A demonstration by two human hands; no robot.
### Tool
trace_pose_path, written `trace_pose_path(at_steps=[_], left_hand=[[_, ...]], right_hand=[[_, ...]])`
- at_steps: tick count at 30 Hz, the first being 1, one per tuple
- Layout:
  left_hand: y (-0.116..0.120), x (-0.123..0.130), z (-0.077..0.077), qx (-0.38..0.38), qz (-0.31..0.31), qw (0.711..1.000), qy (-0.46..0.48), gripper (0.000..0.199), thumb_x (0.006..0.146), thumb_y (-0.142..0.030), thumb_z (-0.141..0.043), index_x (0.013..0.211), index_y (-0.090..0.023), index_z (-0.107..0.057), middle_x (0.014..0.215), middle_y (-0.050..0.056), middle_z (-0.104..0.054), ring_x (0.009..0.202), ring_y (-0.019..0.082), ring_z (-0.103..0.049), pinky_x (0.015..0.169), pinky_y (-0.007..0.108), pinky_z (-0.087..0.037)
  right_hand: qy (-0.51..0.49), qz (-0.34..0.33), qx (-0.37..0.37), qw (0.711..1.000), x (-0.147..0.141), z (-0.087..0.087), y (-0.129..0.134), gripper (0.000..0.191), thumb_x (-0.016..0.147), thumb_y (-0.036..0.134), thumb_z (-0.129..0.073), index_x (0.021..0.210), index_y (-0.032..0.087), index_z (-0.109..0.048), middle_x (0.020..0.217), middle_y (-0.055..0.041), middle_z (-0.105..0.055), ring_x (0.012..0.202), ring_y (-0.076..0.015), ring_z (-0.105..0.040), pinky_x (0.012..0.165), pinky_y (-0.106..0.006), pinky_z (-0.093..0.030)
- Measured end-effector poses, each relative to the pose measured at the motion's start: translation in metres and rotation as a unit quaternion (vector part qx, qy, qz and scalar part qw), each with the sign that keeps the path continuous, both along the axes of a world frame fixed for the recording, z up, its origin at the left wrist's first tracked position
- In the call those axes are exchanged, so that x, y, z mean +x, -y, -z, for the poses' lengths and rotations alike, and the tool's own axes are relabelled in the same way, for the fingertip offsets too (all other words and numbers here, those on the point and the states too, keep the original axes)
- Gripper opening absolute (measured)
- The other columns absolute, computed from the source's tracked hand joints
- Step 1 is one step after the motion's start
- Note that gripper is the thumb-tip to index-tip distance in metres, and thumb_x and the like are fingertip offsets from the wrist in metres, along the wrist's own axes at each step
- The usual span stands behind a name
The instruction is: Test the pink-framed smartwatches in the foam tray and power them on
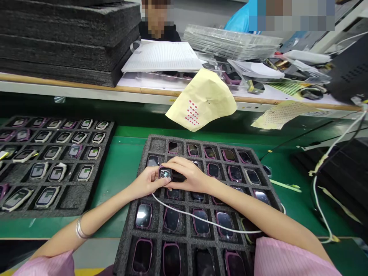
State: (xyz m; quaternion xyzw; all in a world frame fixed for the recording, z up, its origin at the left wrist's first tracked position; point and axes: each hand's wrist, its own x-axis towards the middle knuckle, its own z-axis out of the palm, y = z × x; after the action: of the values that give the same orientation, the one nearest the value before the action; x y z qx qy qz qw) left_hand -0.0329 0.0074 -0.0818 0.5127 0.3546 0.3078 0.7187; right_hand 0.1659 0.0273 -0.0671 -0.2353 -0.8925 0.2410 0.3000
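Observation:
A small smartwatch with a purple case and a lit screen is held between my two hands above a black foam tray. My left hand grips its left side and lower edge, thumb along the bottom. My right hand closes on it from the right, fingers over the top edge. From beneath my left hand a white cable runs right across the tray and under my right forearm. Dark-screened watches, many purple-cased, sit in the tray's compartments; my hands hide some of them.
Another foam tray of watches lies on the green table to the left. Ahead, a shelf carries stacked black foam and papers. A yellow sheet hangs from its edge. Cables hang at right. A person sits beyond.

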Motion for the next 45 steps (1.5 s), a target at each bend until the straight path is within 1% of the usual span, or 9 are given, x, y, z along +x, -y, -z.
trace_pose_path(at_steps=[7, 14, 20, 24, 28, 31, 37, 41, 45], left_hand=[[-0.003, -0.01, -0.004, 0.015, 0.1, 0.995, 0.022, 0.032, 0.08, -0.039, -0.067, 0.091, -0.01, -0.063, 0.074, 0.008, -0.071, 0.039, 0.003, -0.032, 0.037, 0.019, -0.023], [-0.004, -0.015, 0.0, 0.002, 0.149, 0.989, 0.027, 0.033, 0.078, -0.043, -0.069, 0.088, -0.012, -0.061, 0.069, 0.007, -0.07, 0.04, 0.003, -0.029, 0.038, 0.019, -0.02], [-0.002, -0.006, 0.003, 0.007, 0.063, 0.998, 0.023, 0.035, 0.08, -0.043, -0.067, 0.094, -0.012, -0.059, 0.068, 0.001, -0.063, 0.041, 0.003, -0.031, 0.039, 0.019, -0.022], [-0.001, 0.003, 0.006, 0.007, -0.002, 1.0, 0.023, 0.035, 0.076, -0.042, -0.071, 0.091, -0.013, -0.058, 0.068, -0.004, -0.056, 0.052, 0.006, -0.044, 0.049, 0.019, -0.035], [-0.002, 0.006, 0.005, -0.006, -0.03, 0.998, 0.062, 0.041, 0.07, -0.038, -0.077, 0.096, -0.014, -0.058, 0.08, -0.001, -0.06, 0.07, 0.011, -0.054, 0.066, 0.022, -0.044], [-0.002, 0.006, 0.002, -0.016, -0.033, 0.996, 0.075, 0.036, 0.071, -0.035, -0.077, 0.092, -0.014, -0.056, 0.075, -0.003, -0.058, 0.063, 0.008, -0.05, 0.062, 0.021, -0.042], [-0.001, 0.01, 0.006, -0.003, -0.031, 0.997, 0.076, 0.034, 0.072, -0.034, -0.076, 0.09, -0.014, -0.054, 0.077, -0.001, -0.06, 0.063, 0.008, -0.05, 0.063, 0.022, -0.043], [-0.002, 0.01, 0.012, 0.011, -0.03, 0.995, 0.09, 0.037, 0.071, -0.035, -0.077, 0.092, -0.014, -0.055, 0.081, 0.0, -0.06, 0.072, 0.01, -0.055, 0.068, 0.023, -0.044], [-0.003, 0.011, 0.011, -0.012, -0.029, 0.998, 0.063, 0.043, 0.069, -0.039, -0.078, 0.094, -0.012, -0.055, 0.075, -0.003, -0.055, 0.051, 0.003, -0.038, 0.046, 0.018, -0.029]], right_hand=[[-0.088, -0.065, -0.156, 0.982, 0.001, -0.003, -0.002, 0.038, 0.088, 0.028, -0.066, 0.124, 0.018, -0.06, 0.1, -0.009, -0.059, 0.093, -0.0193, -0.059, 0.084, -0.037, -0.051], [-0.096, -0.106, -0.245, 0.959, 0.003, 0.0, -0.007, 0.036, 0.088, 0.033, -0.066, 0.121, 0.021, -0.064, 0.097, -0.007, -0.061, 0.09, -0.0185, -0.061, 0.084, -0.037, -0.05], [0.05, -0.038, -0.048, 0.997, 0.001, -0.02, -0.003, 0.052, 0.084, 0.042, -0.068, 0.127, 0.016, -0.057, 0.111, -0.0143, -0.057, 0.102, -0.0254, -0.056, 0.086, -0.042, -0.049], [0.18, 0.053, 0.102, 0.977, -0.006, -0.037, 0.005, 0.038, 0.087, 0.034, -0.063, 0.116, 0.01, -0.058, 0.106, -0.0171, -0.06, 0.098, -0.0301, -0.057, 0.081, -0.046, -0.049], [0.112, 0.042, 0.038, 0.992, -0.005, -0.048, -0.013, 0.037, 0.081, 0.029, -0.07, 0.112, 0.013, -0.058, 0.105, -0.0113, -0.061, 0.096, -0.025, -0.059, 0.083, -0.039, -0.05], [0.047, 0.11, 0.002, 0.993, -0.009, -0.044, -0.046, 0.035, 0.083, 0.034, -0.069, 0.108, 0.014, -0.058, 0.1, -0.0083, -0.061, 0.09, -0.0202, -0.061, 0.081, -0.033, -0.051], [0.188, 0.132, 0.032, 0.973, -0.03, -0.017, -0.084, 0.044, 0.079, 0.036, -0.074, 0.114, 0.013, -0.062, 0.104, -0.0107, -0.061, 0.097, -0.0243, -0.059, 0.088, -0.039, -0.048], [0.25, 0.147, 0.039, 0.956, -0.014, -0.024, -0.079, 0.038, 0.087, 0.03, -0.064, 0.121, 0.014, -0.059, 0.112, -0.0138, -0.057, 0.106, -0.0271, -0.055, 0.092, -0.041, -0.044], [0.325, 0.142, 0.007, 0.935, 0.008, -0.034, -0.078, 0.03, 0.081, 0.028, -0.07, 0.107, 0.013, -0.067, 0.095, -0.0118, -0.061, 0.089, -0.028, -0.061, 0.08, -0.039, -0.047]])
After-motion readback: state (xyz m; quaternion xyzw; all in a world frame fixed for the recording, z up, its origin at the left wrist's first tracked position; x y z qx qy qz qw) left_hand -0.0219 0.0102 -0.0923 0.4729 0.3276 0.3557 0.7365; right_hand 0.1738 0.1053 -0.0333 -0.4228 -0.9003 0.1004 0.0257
